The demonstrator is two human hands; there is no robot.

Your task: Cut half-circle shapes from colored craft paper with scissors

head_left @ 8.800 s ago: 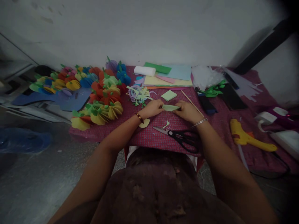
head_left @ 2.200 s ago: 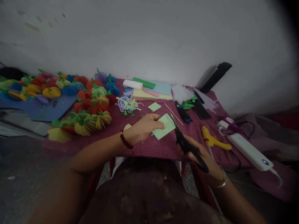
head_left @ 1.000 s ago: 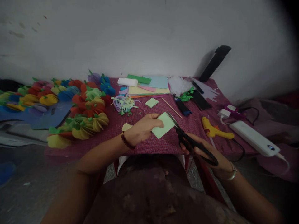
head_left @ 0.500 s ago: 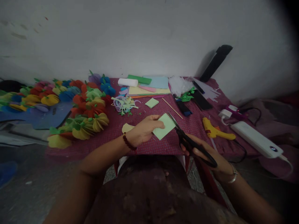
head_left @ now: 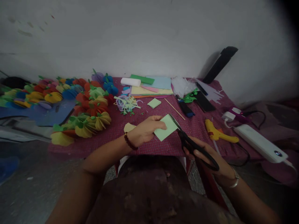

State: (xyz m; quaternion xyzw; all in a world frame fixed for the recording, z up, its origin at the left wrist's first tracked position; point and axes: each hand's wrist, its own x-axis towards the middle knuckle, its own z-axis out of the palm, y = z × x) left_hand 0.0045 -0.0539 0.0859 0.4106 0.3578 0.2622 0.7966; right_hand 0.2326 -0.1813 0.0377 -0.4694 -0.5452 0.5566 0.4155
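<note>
Pinched between the thumb and fingers of my left hand [head_left: 148, 129] is a light green paper square [head_left: 168, 128], held tilted above the table's near edge. My right hand [head_left: 205, 155] is wrapped round black-handled scissors [head_left: 190, 143]. Their blades lie along the paper's upper right edge; whether they cut into it I cannot tell. Just beyond the paper, a stack of similar green squares [head_left: 154, 103] rests on the cloth. A pale yellow paper piece [head_left: 129, 127] lies partly hidden behind my left wrist.
Colourful paper pumpkins [head_left: 93, 107] crowd the left side. Curly paper scraps [head_left: 127, 104], a wooden stick [head_left: 175, 109] and coloured sheets [head_left: 161, 83] lie further back. To the right are a yellow glue gun [head_left: 218, 133], a white power bank [head_left: 260, 143] and green paper leaves [head_left: 189, 95].
The view has shifted slightly, so the whole table appears a little further right. Both hands keep their holds on the paper and scissors, with hardly any movement between them.
</note>
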